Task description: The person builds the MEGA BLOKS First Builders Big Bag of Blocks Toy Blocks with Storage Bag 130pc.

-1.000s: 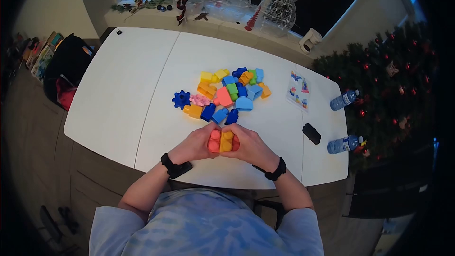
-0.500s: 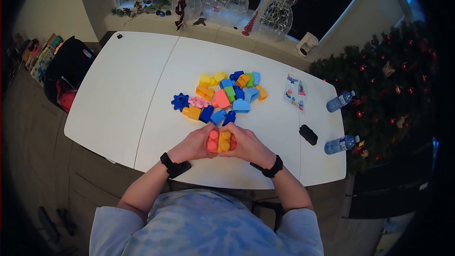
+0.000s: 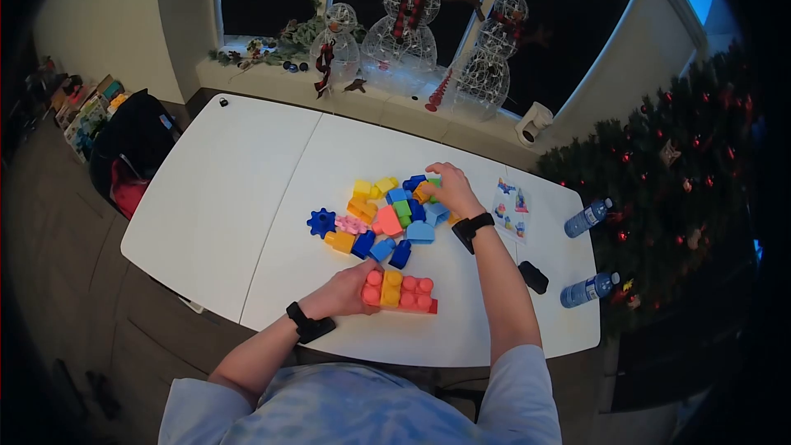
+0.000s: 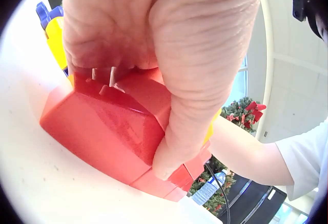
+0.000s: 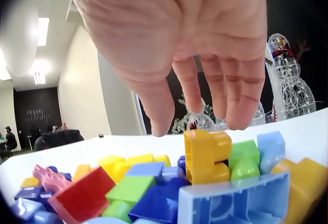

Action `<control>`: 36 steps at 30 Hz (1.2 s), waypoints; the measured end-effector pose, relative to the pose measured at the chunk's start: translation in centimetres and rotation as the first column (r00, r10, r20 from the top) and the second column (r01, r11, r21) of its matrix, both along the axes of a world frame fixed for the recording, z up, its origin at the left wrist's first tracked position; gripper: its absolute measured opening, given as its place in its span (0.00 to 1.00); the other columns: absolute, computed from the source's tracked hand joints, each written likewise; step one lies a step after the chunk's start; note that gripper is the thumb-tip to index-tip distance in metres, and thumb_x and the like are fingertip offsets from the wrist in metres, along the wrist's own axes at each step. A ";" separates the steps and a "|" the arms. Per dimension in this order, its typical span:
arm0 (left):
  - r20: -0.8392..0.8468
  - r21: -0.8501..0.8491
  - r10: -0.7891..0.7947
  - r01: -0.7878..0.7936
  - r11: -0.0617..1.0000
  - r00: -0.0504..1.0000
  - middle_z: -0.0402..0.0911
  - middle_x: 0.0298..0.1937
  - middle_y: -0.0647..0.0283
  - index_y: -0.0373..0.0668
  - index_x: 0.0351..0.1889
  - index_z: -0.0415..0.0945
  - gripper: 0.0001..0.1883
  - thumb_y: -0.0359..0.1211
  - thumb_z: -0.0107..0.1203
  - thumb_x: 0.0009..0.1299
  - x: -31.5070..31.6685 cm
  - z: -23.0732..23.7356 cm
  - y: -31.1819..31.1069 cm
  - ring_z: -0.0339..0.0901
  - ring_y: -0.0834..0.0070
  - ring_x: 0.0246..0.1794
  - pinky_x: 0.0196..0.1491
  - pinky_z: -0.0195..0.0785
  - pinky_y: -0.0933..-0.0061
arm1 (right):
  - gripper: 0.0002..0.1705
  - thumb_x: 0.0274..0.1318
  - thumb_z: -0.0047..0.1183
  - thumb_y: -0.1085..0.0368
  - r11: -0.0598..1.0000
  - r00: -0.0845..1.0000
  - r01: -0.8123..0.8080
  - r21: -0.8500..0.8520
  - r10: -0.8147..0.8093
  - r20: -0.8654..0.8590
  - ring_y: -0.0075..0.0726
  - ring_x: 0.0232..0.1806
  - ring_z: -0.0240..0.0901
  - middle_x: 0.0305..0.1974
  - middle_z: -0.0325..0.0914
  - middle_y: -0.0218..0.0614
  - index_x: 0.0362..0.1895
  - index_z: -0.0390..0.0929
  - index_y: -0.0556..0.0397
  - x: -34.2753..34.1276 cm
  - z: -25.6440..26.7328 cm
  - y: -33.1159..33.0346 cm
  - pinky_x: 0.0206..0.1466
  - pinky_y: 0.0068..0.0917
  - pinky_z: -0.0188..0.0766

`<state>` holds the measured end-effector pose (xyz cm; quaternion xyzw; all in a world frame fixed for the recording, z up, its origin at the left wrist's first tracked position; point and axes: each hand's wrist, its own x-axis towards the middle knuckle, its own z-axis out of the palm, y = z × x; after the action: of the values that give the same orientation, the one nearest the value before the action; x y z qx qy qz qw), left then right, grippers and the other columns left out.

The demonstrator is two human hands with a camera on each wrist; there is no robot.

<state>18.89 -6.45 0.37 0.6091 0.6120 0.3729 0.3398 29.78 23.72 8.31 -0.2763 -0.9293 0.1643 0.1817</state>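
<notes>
My left hand [image 3: 344,291] grips the left end of a joined row of blocks, with a yellow block [image 3: 390,289] between coral-red blocks [image 3: 417,293]. In the left wrist view the thumb lies along the side of the red block [image 4: 107,131]. Over the far right part of the loose pile, my right hand [image 3: 451,189] hangs with relaxed, spread fingers, holding nothing. In the right wrist view, an orange block [image 5: 200,157] stands just below its fingertips, beside a green block [image 5: 244,158] and behind a light blue block [image 5: 233,201].
A blue gear piece [image 3: 321,222] and a pink one [image 3: 352,225] lie at the pile's left. Toward the right of the white table [image 3: 222,198] are a picture sheet [image 3: 512,209], a black case [image 3: 533,277] and two water bottles [image 3: 587,217].
My right hand has let go of the joined blocks and moved away over the pile. My left hand still holds them, and their right end is now uncovered. The head view has tilted up.
</notes>
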 end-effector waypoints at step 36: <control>-0.008 -0.005 0.046 -0.046 0.999 0.999 0.83 0.53 0.54 0.44 0.60 0.69 0.39 0.35 0.80 0.51 0.5 1.5 -0.2 0.83 0.53 0.54 0.58 0.78 0.60 | 0.32 0.55 0.68 0.67 0.861 0.999 0.046 -0.506 -0.042 0.018 0.37 0.42 0.82 0.58 0.77 0.42 0.65 0.75 0.50 17.2 -2.4 -10.6 0.45 0.30 0.82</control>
<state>19.37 -6.70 1.87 0.5955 0.6282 0.3766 0.3301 47.03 13.12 5.94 -0.3359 -0.8476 0.3975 0.1035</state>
